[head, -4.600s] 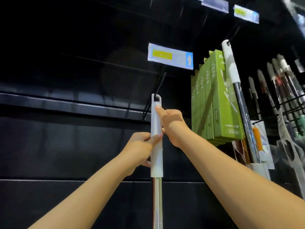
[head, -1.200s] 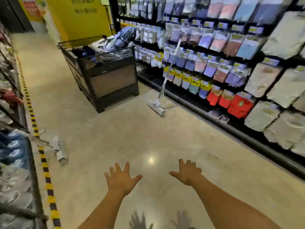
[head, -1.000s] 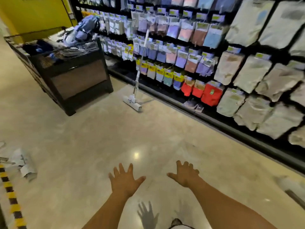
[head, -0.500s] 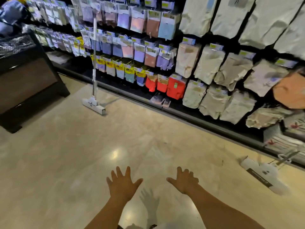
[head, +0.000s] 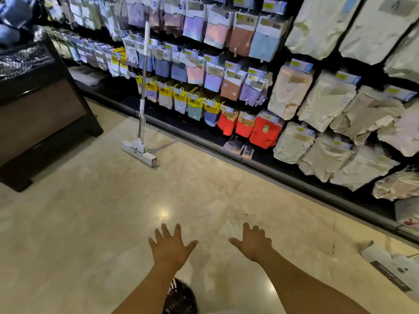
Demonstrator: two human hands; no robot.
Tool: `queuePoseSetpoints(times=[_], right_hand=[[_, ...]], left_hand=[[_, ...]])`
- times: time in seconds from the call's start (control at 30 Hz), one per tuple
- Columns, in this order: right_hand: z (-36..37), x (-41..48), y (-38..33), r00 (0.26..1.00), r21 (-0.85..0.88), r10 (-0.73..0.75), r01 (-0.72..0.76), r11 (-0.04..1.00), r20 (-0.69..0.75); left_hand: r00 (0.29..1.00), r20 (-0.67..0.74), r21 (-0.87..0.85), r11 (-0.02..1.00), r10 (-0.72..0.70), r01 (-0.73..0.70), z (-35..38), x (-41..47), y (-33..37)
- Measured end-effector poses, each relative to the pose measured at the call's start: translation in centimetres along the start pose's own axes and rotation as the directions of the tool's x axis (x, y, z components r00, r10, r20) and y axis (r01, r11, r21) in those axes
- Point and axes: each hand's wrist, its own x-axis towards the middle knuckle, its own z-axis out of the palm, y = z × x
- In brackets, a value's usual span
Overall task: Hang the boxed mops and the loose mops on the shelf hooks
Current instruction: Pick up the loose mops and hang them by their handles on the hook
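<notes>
A loose white mop stands upright on the floor, its handle leaning against the garment shelf at upper left and its flat head on the tiles. A second mop head in white and black packaging lies on the floor at the right edge. My left hand and my right hand are stretched out low in front of me, palms down, fingers spread, holding nothing. Both are well short of either mop.
A long shelf of hanging packaged garments runs diagonally along the right. A dark display bin stands at the left. Pale glossy floor lies between them.
Earlier both hands held a mop handle up at a hook; now they are empty. The view has turned along the aisle, bringing the leaning mop nearer and the second mop head into the right edge.
</notes>
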Motion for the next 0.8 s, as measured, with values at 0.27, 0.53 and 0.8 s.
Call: queuePoseSetpoints(times=[0.27,0.53,0.8], right_hand=[[-6.9,7.4,-15.6,0.997,0.009,-0.071,0.071,0.997,-0.025],[-12.5,15.4,-22.2,0.999,-0.143,-0.031,0.035,0.989,0.034],[-22.0,30.1,-33.4,0.988,-0.100,-0.154,0.154,0.983,0.008]], left_hand=[[0.997,-0.054,-0.044,0.998,-0.054,0.052,-10.8,12.2,-10.0],[0.996,-0.019,-0.063,0.994,-0.092,0.091,-16.7,20.1,-14.3],[0.972,-0.037,-0.137,0.964,-0.233,0.226,-26.2,35.0,-17.0]])
